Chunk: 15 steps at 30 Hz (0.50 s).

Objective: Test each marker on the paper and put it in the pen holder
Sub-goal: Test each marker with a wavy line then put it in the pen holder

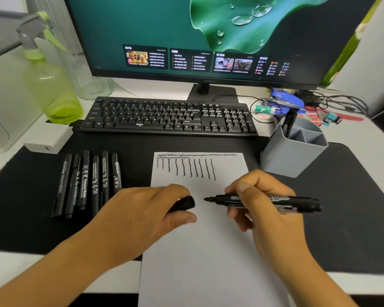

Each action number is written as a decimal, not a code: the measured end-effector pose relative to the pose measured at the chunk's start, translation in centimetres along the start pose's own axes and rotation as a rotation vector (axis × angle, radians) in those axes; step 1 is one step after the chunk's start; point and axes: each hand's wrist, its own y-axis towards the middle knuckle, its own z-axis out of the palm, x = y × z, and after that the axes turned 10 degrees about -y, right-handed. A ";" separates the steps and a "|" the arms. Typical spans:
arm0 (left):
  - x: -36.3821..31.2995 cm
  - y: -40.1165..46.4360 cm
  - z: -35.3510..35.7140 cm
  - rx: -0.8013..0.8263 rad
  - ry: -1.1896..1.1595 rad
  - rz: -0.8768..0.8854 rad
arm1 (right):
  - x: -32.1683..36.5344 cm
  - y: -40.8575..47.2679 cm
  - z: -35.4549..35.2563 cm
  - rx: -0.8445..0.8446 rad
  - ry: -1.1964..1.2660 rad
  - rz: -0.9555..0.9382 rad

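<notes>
My right hand [259, 204] holds an uncapped black marker [293, 201] level above the white paper [208, 251], its tip pointing left. My left hand [146, 209] grips the marker's black cap [184, 203], its open end facing the tip a short gap away. The paper's top carries one wavy horizontal line and several wavy vertical strokes [186, 168]. Several capped black markers [87, 182] lie in a row left of the paper. The grey pen holder [293, 156] stands at the paper's upper right with one black marker [289, 124] upright in it.
A black desk mat [353, 218] lies under the paper. Behind it are a black keyboard [169, 117] and a monitor [208, 36]. A green spray bottle [51, 85] and a white box [48, 139] stand at the left. Stapler, cables and small items clutter the back right.
</notes>
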 end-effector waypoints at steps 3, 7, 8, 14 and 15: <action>-0.5 -0.1 -0.1 0.009 0.020 0.028 | 0.5 -0.5 0.3 0.029 -0.021 -0.012; -1.2 -0.1 -0.3 0.047 0.021 0.051 | 0.7 -1.0 0.5 0.074 -0.106 -0.029; -1.3 -0.2 -0.4 0.061 -0.001 0.063 | 0.8 -1.0 0.6 0.087 -0.117 -0.030; -2.1 -1.0 0.5 0.095 -0.243 -0.006 | 0.5 -2.1 0.5 0.152 -0.068 -0.050; -2.1 -1.2 0.8 0.119 -0.297 -0.045 | 0.6 -2.4 0.4 0.146 -0.065 -0.054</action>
